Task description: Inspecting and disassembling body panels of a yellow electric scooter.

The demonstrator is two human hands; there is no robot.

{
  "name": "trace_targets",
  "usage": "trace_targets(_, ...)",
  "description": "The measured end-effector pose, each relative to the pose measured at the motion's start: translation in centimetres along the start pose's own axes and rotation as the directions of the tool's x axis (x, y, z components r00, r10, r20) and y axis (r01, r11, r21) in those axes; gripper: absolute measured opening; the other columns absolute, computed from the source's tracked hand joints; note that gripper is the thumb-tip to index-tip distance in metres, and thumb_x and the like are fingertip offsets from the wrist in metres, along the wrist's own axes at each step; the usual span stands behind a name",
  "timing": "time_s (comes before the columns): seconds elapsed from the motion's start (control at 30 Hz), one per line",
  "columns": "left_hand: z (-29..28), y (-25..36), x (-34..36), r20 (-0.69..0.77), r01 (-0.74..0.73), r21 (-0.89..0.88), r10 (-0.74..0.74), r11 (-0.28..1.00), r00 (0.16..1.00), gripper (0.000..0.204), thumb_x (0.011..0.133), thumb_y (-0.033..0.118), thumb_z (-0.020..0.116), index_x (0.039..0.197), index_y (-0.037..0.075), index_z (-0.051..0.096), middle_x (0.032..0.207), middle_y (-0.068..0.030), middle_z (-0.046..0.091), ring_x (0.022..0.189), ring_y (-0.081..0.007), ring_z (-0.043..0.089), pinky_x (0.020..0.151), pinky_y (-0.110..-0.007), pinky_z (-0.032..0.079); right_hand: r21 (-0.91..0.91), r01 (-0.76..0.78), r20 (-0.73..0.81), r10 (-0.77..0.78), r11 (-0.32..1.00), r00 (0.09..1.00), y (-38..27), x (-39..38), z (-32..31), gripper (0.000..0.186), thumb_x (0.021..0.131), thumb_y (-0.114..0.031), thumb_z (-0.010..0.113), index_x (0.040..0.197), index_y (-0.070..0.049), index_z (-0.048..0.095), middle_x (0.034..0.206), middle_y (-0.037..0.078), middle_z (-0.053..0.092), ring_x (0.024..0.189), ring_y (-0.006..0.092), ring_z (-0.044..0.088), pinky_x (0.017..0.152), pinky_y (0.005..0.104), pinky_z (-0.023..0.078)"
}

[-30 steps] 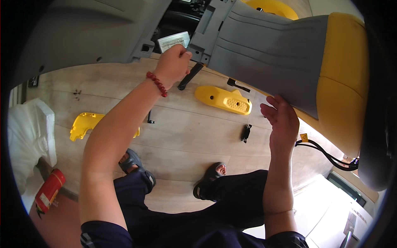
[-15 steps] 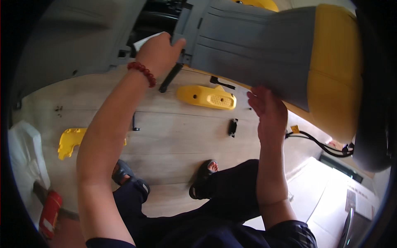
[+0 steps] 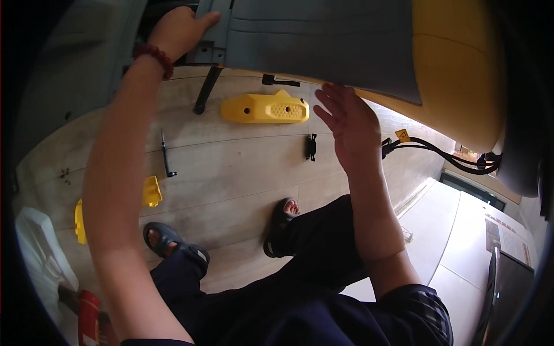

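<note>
A large machine body in grey and yellow stretches across the top, with a flat grey panel (image 3: 323, 46) and a rounded yellow end (image 3: 456, 75). My left hand (image 3: 182, 32), below a red bead bracelet (image 3: 154, 59), reaches into a dark opening beside the panel. Its thumb sticks out over the grey edge; the other fingers are hidden, and whatever they may hold does not show. Under the lower edge of the grey panel, my right hand (image 3: 352, 124) is raised, open, its fingers spread and near or against the yellow trim. Nothing is in it.
On the wood-look floor lie a yellow cover (image 3: 262, 109), a small black part (image 3: 311, 147), a thin black tool (image 3: 166, 154) and other yellow pieces (image 3: 152, 191). A black bar (image 3: 206, 91) juts from the body. Black cables (image 3: 450, 157) hang at right. White plastic (image 3: 43, 242) stands lower left.
The view has shifted, so the body and floor parts sit higher and further left. My left hand stays at the opening; the white sheet-like thing beside it no longer shows. My right fingers have spread.
</note>
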State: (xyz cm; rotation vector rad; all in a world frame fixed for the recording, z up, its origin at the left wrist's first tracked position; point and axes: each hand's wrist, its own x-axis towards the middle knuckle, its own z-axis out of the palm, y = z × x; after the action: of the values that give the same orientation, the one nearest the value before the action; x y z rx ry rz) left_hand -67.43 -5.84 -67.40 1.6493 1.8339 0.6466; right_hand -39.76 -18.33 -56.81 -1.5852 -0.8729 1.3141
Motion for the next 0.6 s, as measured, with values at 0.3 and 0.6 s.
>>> trace_targets(0.3,-0.2,-1.0,0.8,0.046,-0.058,0.062,0.055,0.996,0.997,0.05,0.088,0.045,0.058,0.081,-0.005,0.057,0.073,-0.0145,0.058,0.067,-0.0212,0.054,0.066,-0.036,0.044,-0.016,-0.062,0.019,0.063,0.998,0.998,0.9,2.8,-0.6,0.041,0.095,-0.029,0.052,0.114,0.007,0.051,0.105,0.018,0.061,0.096,0.0275,0.064,0.082,0.0364,0.054)
trace_targets(0.6,-2.2,2.8,-1.4,0.036,0.106,0.171,-0.114,0.98,0.993,0.034,0.084,0.03,0.064,0.083,-0.004,0.065,0.085,-0.0231,0.064,0.085,-0.0344,0.062,0.074,-0.041,0.049,0.108,-0.161,0.154,0.143,0.981,0.978,1.6,3.1,-0.5,0.042,0.096,-0.031,0.05,0.116,0.007,0.05,0.112,0.018,0.057,0.108,0.0275,0.058,0.088,0.0363,0.051)
